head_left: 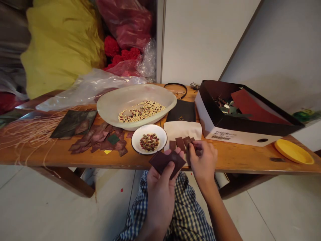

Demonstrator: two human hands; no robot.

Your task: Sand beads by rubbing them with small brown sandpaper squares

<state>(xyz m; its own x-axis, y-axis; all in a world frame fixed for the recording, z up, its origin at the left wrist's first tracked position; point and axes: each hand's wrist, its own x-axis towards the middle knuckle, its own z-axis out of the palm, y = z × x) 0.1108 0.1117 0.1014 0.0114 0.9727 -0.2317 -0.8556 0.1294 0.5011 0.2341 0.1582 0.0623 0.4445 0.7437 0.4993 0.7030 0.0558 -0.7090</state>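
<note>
My left hand (160, 182) is closed on a small stack of dark maroon squares (167, 163), held just below the front edge of the wooden table (238, 157). My right hand (203, 160) is pinched on one small maroon piece (188, 140) at the edge of a white cloth (183, 130), where a few more maroon pieces (176, 144) lie. A small white bowl (160, 134) of mixed beads stands just left of my hands. Behind it is a large pale oval dish (112, 103) of beads.
A pile of maroon leaf-like scraps (100, 140) and a dark sheet (72, 122) lie at the left with pale strings (27, 132). A black-and-white box (233, 134) of scraps stands right, a yellow lid (293, 151) beyond it. A black pouch (182, 112), plastic bags behind.
</note>
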